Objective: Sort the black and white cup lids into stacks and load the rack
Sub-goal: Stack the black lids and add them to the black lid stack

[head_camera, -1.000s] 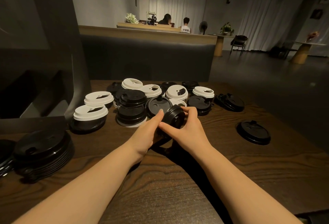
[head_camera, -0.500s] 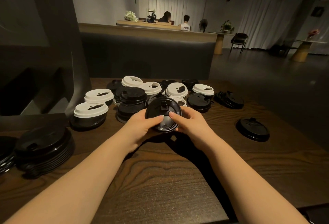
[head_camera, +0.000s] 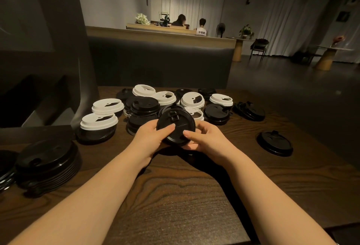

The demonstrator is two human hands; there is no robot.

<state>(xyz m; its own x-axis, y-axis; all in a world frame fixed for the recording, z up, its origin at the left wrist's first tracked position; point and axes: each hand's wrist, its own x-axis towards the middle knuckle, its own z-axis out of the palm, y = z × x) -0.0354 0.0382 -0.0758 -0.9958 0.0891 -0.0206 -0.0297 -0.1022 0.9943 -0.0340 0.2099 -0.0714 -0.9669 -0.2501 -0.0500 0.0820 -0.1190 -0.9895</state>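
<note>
The only writing stands far off, on the back of a white shirt point(head_camera: 201, 32) worn by a seated person behind the counter: small dark characters, the first reading 中, the rest too blurred to read.

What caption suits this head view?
Both hands, left hand and right hand, grip a black lid above the wooden table.
</note>
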